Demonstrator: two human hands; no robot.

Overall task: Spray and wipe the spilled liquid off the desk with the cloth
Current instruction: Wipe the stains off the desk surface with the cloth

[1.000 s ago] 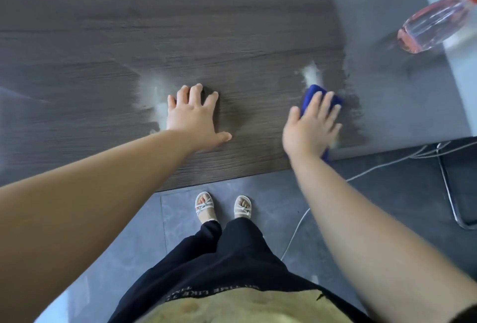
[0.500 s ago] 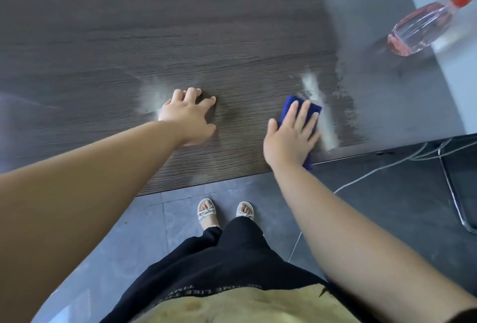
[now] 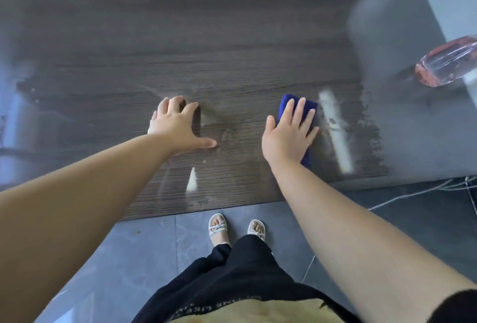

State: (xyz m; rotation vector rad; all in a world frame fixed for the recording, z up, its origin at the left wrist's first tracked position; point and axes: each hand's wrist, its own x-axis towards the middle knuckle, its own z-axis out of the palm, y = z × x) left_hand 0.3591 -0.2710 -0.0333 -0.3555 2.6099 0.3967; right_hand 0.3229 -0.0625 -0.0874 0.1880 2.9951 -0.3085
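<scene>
right hand (image 3: pixel 289 136) lies flat on the blue cloth (image 3: pixel 309 108), fingers straight and spread, pressing it to the desk (image 3: pixel 206 51). no grip, only palm weight. the cloth sits right of centre, near the front edge, mostly hidden under the hand. left hand (image 3: pixel 178 126) is empty, fingers splayed, braced on the wood well left of the cloth.

spill: a long pale streak (image 3: pixel 335 134) just right of the cloth, running front to back. a small pale wedge (image 3: pixel 191 180) lies nearer the front edge, between the two arms. a faint film shows around the left hand. the spray bottle (image 3: pixel 449 64) sits at far right, apart from both hands, so i read this as the wiping step.

to do it well, i judge:
- slide the cloth sideways across the whole streak in overlapping passes, with even pressure, so nothing is smeared thin.
- work inward from the desk edge so liquid is not pushed onto the floor.
- turn the cloth to a dry face before taking the wedge.
- lift the left hand to reach the film under it.
</scene>
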